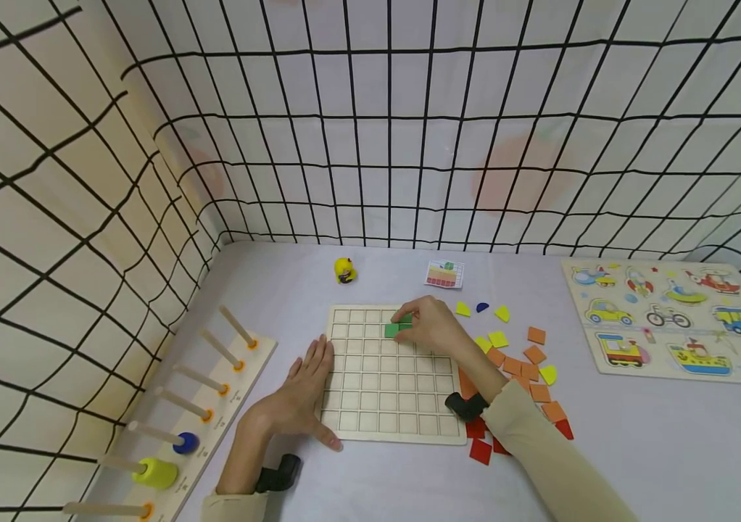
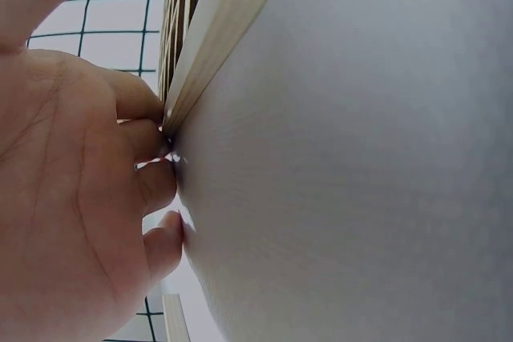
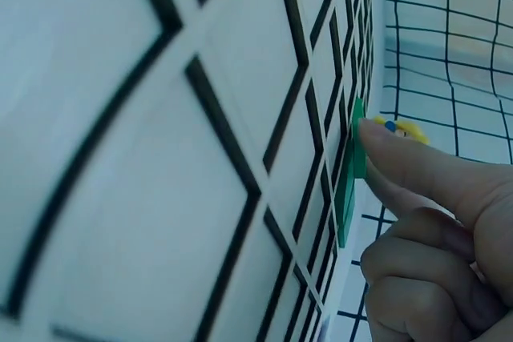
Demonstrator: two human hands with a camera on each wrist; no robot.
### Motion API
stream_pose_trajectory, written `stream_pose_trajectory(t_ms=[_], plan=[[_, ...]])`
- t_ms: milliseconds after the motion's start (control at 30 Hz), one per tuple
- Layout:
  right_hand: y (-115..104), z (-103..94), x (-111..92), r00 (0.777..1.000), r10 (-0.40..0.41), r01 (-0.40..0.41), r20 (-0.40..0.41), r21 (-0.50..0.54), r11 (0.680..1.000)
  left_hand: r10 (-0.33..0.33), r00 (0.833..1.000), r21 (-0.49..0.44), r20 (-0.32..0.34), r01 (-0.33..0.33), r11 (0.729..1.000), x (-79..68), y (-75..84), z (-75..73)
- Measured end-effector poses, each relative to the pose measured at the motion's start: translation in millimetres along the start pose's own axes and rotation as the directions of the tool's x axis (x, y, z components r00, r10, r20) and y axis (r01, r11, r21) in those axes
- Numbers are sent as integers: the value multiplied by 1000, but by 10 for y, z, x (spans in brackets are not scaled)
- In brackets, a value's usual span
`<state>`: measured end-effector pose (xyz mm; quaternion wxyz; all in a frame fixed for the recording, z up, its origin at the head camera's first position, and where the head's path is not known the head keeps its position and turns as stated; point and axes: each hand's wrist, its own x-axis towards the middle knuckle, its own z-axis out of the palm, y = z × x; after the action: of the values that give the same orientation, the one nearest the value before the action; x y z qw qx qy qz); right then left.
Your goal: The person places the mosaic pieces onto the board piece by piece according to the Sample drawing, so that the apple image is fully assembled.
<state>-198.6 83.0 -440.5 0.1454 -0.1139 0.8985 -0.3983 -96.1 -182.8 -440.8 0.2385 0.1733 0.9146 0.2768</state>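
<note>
A wooden grid board (image 1: 370, 380) lies on the table before me. Near its far right corner, my right hand (image 1: 437, 326) pinches a green square tile (image 3: 359, 154) between thumb and fingers, close over the grid. Other green tile surface (image 1: 391, 331) shows on the squares beneath it, partly hidden by the fingers. My left hand (image 1: 301, 395) rests along the board's left edge, fingers stretched and thumb at the near left corner. In the left wrist view, the fingertips (image 2: 160, 186) reach the table beside the board's wooden edge.
Orange tiles (image 1: 536, 335), red tiles (image 1: 481, 452) and yellow pieces (image 1: 498, 338) lie scattered right of the board. A pattern card (image 1: 444, 275) and a yellow duck (image 1: 344, 270) sit beyond it. A peg stand (image 1: 240, 388) stands left, a picture puzzle (image 1: 657, 293) right.
</note>
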Motion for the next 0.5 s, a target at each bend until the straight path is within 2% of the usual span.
stream_pose_trajectory(t_ms=[167,267,400,500], plan=[[-8,28,12,1000,-14,14,1,8,1000,2,1000,-1,-3,-2,1000,-6,-2,-7],[-2,-25,-26,1000,8,-9,12,40,999,3,1000,3,-2,-3,1000,-3,-1,-3],[121,-256,-171,999,30,-29,-13,72,997,4,1000,5,-4,-4,1000,9,3,5],[294,-452,-296,998,34,-33,-53,31,999,-4,1000,4,-2,4,1000,11,-4,10]])
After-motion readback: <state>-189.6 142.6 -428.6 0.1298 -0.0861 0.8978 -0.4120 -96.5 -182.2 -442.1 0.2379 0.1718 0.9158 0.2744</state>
